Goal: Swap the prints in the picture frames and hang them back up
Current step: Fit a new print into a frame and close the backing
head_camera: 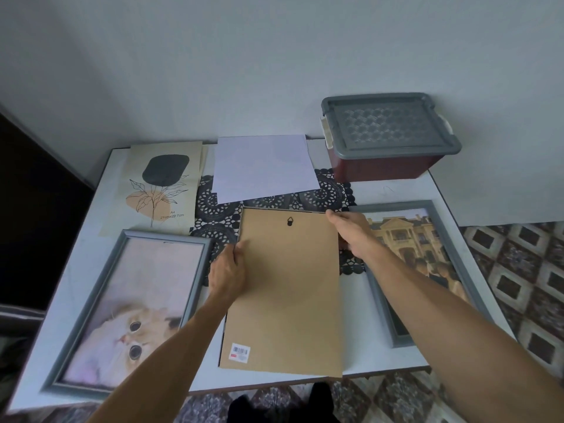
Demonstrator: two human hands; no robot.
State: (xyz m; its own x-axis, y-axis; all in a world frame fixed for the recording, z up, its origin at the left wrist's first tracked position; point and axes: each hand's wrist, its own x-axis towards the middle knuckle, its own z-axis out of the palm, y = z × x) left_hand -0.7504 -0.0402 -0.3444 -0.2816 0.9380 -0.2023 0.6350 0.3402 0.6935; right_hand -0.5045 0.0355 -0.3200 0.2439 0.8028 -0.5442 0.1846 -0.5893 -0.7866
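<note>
Holding backing board [287, 288] by its side edges with left grip [227, 270] and right grip [351, 233]; outside them, cat frame [168, 236] and building frame [396, 206].

Dim, diffuse, cool-toned illumination.
Wide-angle distortion bows the table [85, 254] edges outward; the area beyond the table's left edge lies in deep shadow; fine detail appears soft and smeared.

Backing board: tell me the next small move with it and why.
Probably lift the backing board and lay it into a grey frame, perhaps the building frame beside the right hand. Both hands pinch its side edges, left hand opposite, and both that frame and the cat frame show prints without a backing over them.
</note>
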